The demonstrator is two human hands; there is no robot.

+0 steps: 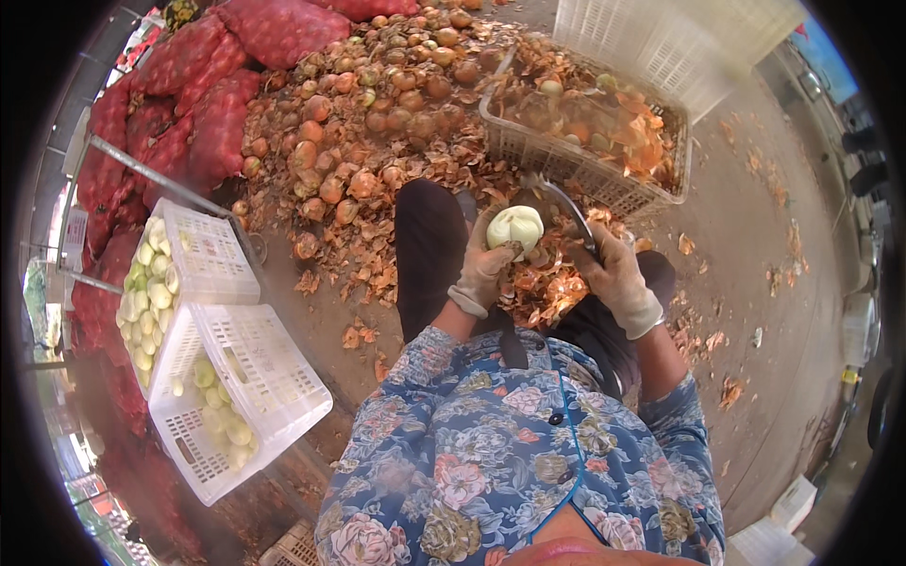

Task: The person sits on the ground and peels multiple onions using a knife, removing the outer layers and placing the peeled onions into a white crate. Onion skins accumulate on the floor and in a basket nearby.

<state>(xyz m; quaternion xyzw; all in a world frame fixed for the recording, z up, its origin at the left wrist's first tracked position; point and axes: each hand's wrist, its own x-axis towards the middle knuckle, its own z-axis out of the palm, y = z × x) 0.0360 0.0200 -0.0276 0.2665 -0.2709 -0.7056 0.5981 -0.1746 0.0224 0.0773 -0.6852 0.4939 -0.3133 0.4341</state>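
Observation:
My left hand [487, 267], in a soiled light work glove, holds a peeled pale onion [515, 228] above my lap. My right hand [617, 277], gloved too, grips a knife [570, 209] with a curved blade; its tip points up and to the left, just right of the onion and apart from it. Loose onion skins [543, 286] lie between my legs, below both hands. The knife's handle is mostly hidden in my right glove.
Unpeeled onions [403, 99] and skins cover the ground ahead. A plastic crate [566, 159] of skins and onions stands front right. White crates [262, 361] with peeled onions are at left, beside a metal frame [163, 177] and red mesh sacks [283, 32].

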